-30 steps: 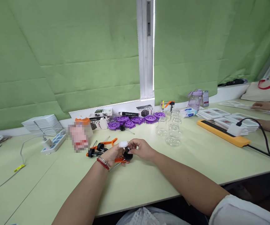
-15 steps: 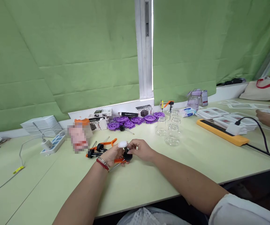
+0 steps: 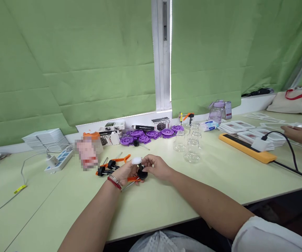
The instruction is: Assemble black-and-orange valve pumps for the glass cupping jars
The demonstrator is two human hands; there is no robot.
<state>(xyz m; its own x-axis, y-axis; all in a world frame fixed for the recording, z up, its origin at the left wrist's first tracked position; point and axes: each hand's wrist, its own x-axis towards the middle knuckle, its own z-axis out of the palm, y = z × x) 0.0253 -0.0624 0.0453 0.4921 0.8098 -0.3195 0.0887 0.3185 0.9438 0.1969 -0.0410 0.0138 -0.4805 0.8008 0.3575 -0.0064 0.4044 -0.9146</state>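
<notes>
Over the front middle of the table, my left hand [image 3: 125,174] is closed around a black part [image 3: 142,174] with a round base and an orange arm [image 3: 133,179]. A white rounded piece [image 3: 136,160] sits at its upper end, and a thin metal rod [image 3: 128,186] sticks out below. My right hand [image 3: 158,167] pinches the black part from the right, its fingertips near the stem; what exactly they grip is partly hidden. Just left of my hands lie similar black parts [image 3: 102,171] with rods and orange arms [image 3: 126,158].
Clear glass jars [image 3: 192,156] stand right of centre. Purple wheel-shaped pieces [image 3: 151,134] and boxes [image 3: 111,137] line the back. To the right are a yellow power strip [image 3: 245,148], stacked white cards [image 3: 261,135] and another person's hand [image 3: 297,134]. A white power strip [image 3: 60,161] lies left.
My hands keep almost the same grip and place on the black part. At the right, the other person's hand has shifted slightly over the cards.
</notes>
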